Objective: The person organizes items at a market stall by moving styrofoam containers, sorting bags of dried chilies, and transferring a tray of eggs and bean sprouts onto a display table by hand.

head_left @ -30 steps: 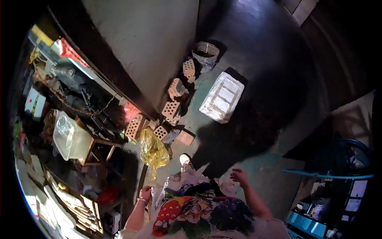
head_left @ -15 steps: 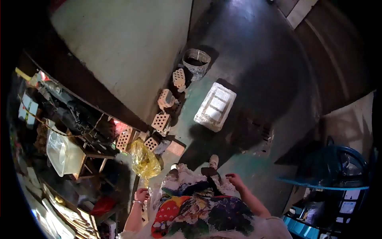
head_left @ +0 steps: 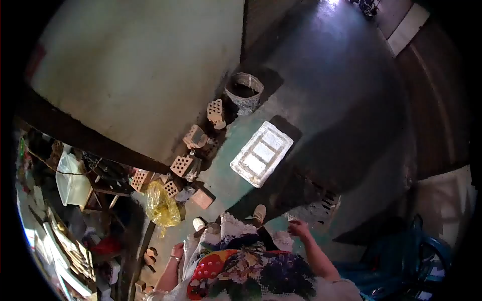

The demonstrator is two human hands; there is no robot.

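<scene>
Right hand [head_left: 299,228] hangs at the near right beside the patterned garment [head_left: 258,273], fingers loosely spread; left hand [head_left: 177,250] is at the near left by the garment's other side, fingers curled, though whether they press together I cannot tell. Yellow plastic bag [head_left: 160,206] lies just beyond the left hand, near the hollow bricks [head_left: 184,164]; white box [head_left: 263,153] sits farther off on the floor [head_left: 361,193], well apart from both hands.

Glossy plastic bag [head_left: 161,206]; rough, matt bricks [head_left: 182,164].
</scene>
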